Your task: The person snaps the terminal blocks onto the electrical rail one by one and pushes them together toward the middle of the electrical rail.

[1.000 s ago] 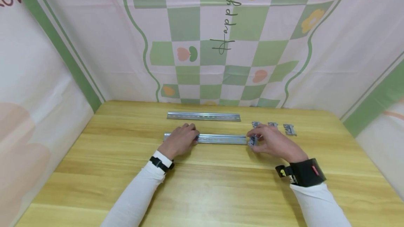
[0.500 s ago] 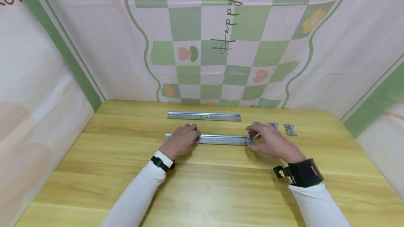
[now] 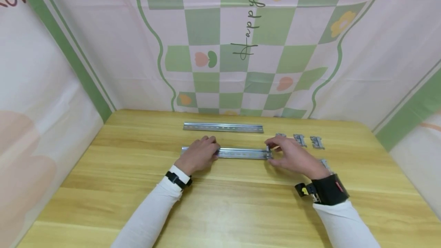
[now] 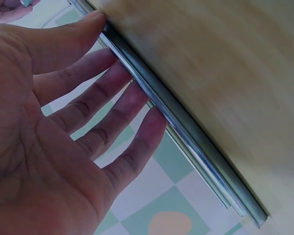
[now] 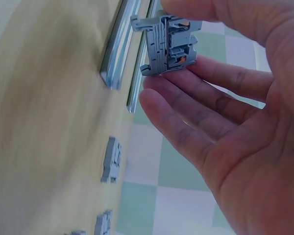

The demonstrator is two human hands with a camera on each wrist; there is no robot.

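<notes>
My left hand (image 3: 198, 154) grips the rail (image 3: 242, 154), right hand (image 3: 293, 157) pinches a block (image 5: 159, 46) at its three-o'clock end: fitting likely needs even pressure!

The left hand (image 3: 198, 155) is covering part of the nearer rail (image 3: 241, 153). The right hand (image 3: 293, 156) is partly hiding a grey block (image 3: 281, 134) beyond it.
</notes>
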